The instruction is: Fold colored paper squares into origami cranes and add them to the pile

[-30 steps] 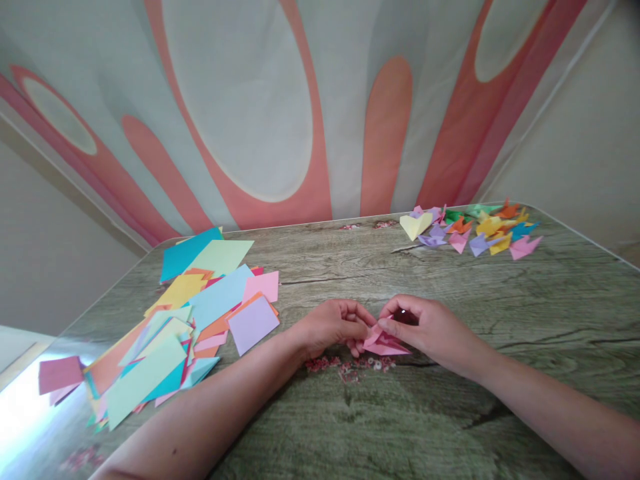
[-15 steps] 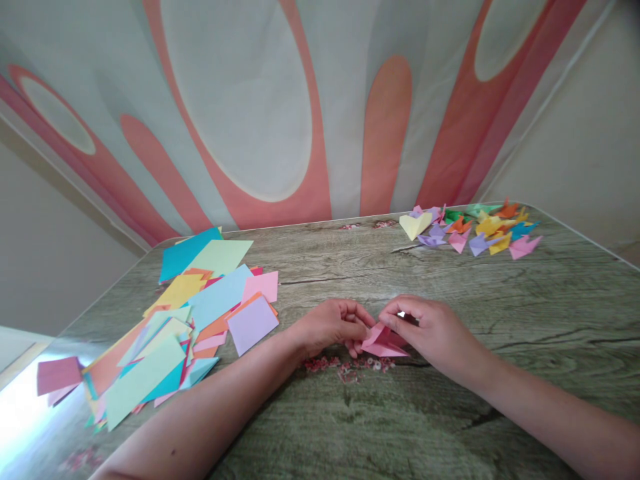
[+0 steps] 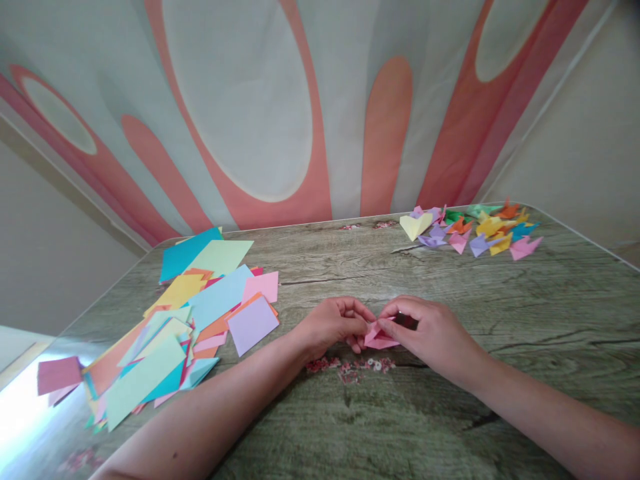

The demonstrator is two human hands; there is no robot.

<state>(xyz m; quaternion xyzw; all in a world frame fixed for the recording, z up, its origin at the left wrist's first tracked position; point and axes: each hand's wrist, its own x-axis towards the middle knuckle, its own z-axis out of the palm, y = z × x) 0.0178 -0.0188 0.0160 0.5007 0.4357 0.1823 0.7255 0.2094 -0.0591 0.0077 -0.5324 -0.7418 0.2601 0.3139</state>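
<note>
Between my two hands, a small folded pink paper [image 3: 381,337] is held just over the wooden-patterned table. My left hand [image 3: 337,325] pinches its left edge with thumb and fingers. From the right, my right hand [image 3: 423,325] grips the upper part with thumb and forefinger. The fingertips of both hands are close together at the top of the paper and cover parts of its folds.
Loose coloured sheets [image 3: 220,297] lie in a spread pile at the left of the table [image 3: 320,263]. Several folded paper figures [image 3: 491,225] and a pale yellow folded heart [image 3: 415,227] sit at the back right. A patterned curtain [image 3: 345,133] hangs behind.
My right thumb has moved down and left over the pink paper, hiding its right side. The paper has turned slightly. My left hand is almost unmoved.
</note>
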